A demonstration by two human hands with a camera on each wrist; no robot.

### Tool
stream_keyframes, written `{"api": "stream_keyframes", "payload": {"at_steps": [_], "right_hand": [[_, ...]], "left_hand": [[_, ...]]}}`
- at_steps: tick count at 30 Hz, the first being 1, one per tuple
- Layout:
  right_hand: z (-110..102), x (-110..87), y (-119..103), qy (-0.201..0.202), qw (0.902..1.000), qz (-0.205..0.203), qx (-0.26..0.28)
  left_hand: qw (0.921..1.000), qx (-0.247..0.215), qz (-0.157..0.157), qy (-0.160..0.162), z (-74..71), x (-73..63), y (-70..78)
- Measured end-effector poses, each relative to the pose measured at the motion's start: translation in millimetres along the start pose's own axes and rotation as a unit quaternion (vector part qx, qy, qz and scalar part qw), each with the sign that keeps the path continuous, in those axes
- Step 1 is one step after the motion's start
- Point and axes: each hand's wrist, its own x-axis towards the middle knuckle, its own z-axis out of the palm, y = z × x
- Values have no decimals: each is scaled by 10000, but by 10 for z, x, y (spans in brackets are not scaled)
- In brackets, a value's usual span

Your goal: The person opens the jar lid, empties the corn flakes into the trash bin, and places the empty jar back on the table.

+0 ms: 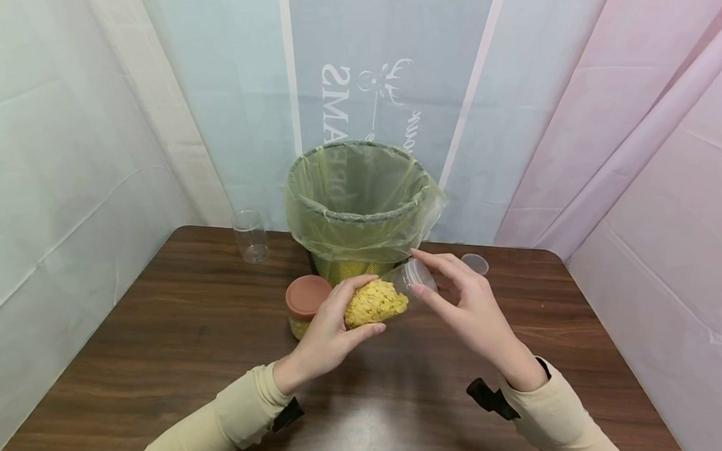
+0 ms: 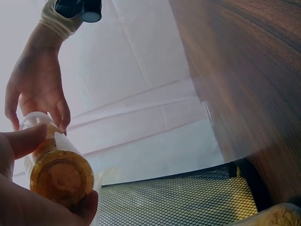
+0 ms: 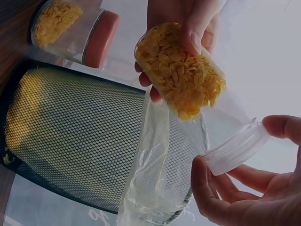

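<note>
A clear plastic jar [image 1: 388,296], partly filled with yellow flakes [image 3: 176,70], lies tilted in the air in front of the bin, its mouth toward the right. My left hand [image 1: 326,336] grips the flake-filled end, with the thumb along the near side. At the mouth sits a translucent ribbed lid [image 3: 237,148]. Thumb and fingers of my right hand [image 1: 470,305] pinch that lid by its rim. Whether the lid is still threaded on cannot be told. The left wrist view shows the jar's round base [image 2: 62,179] facing the camera.
Behind the hands stands a mesh bin [image 1: 334,268] with a pale yellow liner [image 1: 360,236] over its rim. A jar with a reddish-brown lid [image 1: 307,296] and flakes inside stands left of it. Farther back are a clear empty jar [image 1: 250,239] and a clear lid [image 1: 475,263].
</note>
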Motion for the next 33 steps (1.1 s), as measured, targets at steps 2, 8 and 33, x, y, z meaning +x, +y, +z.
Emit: {"api": "stream_keyframes", "payload": {"at_steps": [2, 8, 33], "right_hand": [[-6, -2, 1, -27, 9999, -101, -42], [-27, -4, -1, -70, 9993, -371, -73], [-26, -30, -20, 150, 9997, 125, -130]], "left_hand": [[9999, -77, -63, -32, 9, -6, 5], [9994, -276, -176, -148, -27, -5, 187], [9987, -427, -206, -203, -51, -17, 365]]}}
